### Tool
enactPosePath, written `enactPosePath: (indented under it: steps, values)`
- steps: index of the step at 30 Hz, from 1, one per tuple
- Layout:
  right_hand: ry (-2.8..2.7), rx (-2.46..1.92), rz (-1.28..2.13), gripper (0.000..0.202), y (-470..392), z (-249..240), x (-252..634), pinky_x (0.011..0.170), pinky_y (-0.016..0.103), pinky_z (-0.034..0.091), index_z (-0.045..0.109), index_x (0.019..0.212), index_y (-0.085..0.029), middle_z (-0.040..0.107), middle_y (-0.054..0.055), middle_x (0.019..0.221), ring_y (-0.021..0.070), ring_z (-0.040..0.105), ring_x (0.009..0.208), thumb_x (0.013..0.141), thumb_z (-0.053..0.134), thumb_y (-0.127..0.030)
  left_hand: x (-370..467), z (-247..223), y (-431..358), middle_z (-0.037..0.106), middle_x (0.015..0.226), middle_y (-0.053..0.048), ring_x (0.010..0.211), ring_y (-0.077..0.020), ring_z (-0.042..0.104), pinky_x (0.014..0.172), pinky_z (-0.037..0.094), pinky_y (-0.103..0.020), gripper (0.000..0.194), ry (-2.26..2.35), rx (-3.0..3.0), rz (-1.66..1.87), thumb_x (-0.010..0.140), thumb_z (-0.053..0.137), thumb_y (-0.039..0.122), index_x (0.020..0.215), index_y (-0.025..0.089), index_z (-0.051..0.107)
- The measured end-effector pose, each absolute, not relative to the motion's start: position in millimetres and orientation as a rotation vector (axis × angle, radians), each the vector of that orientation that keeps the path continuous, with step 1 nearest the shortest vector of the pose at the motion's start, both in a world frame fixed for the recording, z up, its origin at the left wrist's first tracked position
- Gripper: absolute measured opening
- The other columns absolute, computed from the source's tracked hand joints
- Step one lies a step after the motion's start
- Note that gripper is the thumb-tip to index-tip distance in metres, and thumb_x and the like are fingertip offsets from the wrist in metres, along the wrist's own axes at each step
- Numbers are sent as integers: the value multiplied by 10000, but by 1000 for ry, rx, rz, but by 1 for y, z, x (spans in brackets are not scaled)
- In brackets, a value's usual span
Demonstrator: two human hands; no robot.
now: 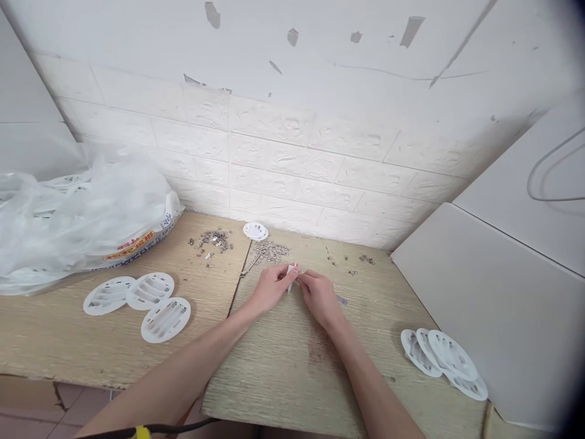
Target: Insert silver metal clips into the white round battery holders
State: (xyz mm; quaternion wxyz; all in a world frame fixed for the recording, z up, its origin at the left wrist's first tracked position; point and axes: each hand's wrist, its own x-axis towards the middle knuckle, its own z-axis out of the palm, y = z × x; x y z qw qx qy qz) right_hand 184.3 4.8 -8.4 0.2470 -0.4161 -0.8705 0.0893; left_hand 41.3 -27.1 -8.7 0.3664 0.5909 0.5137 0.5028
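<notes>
My left hand (270, 288) pinches a white plastic piece (290, 279), seen nearly edge-on; it looks like one of the round white plastic covers lying around. Close against it, my right hand (320, 296) has its fingers pressed together at the piece's right side. What those fingers grip is hidden or too small to name. Just beyond my left hand lies a pile of small metal parts (273, 250). A long thin metal tool, maybe tweezers (250, 266), rests beside that pile. A small purplish strip (342, 300) shows by my right wrist.
Three white slotted discs (165, 319) lie at left, with a large plastic bag (91, 219) behind. More metal clips (217, 241) and a white disc (255, 231) sit near the wall. Several stacked discs (452, 355) lie at right beside a white panel (503, 317).
</notes>
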Motion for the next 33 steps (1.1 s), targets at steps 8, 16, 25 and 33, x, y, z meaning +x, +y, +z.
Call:
enactPosePath:
  steps: [8,16,25,33]
  values:
    - [-2452,-1210,125,340,0,-5,178,598,231,346,670,867,-161,644,73,830,155,550,693,816,363,-25,44,-9,-28,467,546,22,539,-117,415,560,315,-253,464,1335,1492,1321,814,445,576,585,175,481]
    - [-2447,-1239,123,303,-7,-3,167,598,246,346,647,834,-154,648,90,863,167,551,713,853,356,-71,45,-8,-30,500,561,18,563,-125,451,577,332,-254,454,1376,1525,1328,829,435,554,587,173,494]
    - [-2368,-1299,185,274,-1,0,182,566,236,309,648,767,-193,650,49,765,142,552,636,905,411,-192,37,-4,-25,501,558,19,577,-131,466,609,348,-259,460,1240,1462,1285,847,408,545,588,175,495]
    - [-2288,-1178,375,252,5,-5,189,642,241,374,668,821,-185,685,46,794,155,594,702,878,423,-162,37,-10,-19,549,649,12,618,-137,478,606,365,-256,428,1244,1335,1319,824,439,563,673,182,563]
